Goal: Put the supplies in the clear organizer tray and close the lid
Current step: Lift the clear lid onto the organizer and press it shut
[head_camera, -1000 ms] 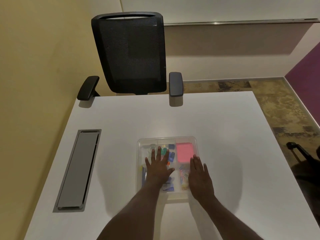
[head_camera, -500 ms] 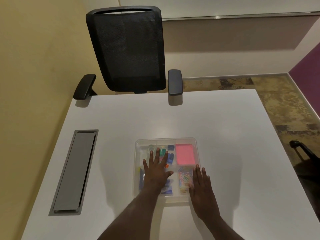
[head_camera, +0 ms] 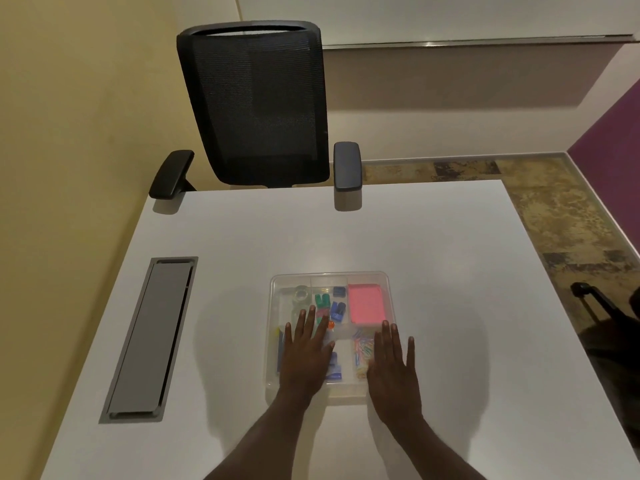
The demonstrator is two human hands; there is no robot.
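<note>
The clear organizer tray [head_camera: 388,282] sits on the white table, its clear lid lying flat on top. Through the lid I see a pink sticky-note pad [head_camera: 365,303], green and blue binder clips [head_camera: 330,304], a tape roll [head_camera: 302,293] and coloured paper clips [head_camera: 363,351]. My left hand [head_camera: 306,355] rests flat on the lid over the near left compartments, fingers spread. My right hand [head_camera: 393,368] lies flat across the tray's near right corner, partly on the table. Neither hand holds anything.
A grey cable hatch [head_camera: 149,337] is set into the table at the left. A black mesh office chair [head_camera: 256,105] stands at the table's far edge. A dark object [head_camera: 599,306] sits on the floor to the right.
Both hands have slid back toward me across the lid, the right one out to the tray's near right corner. The tray has not moved.
</note>
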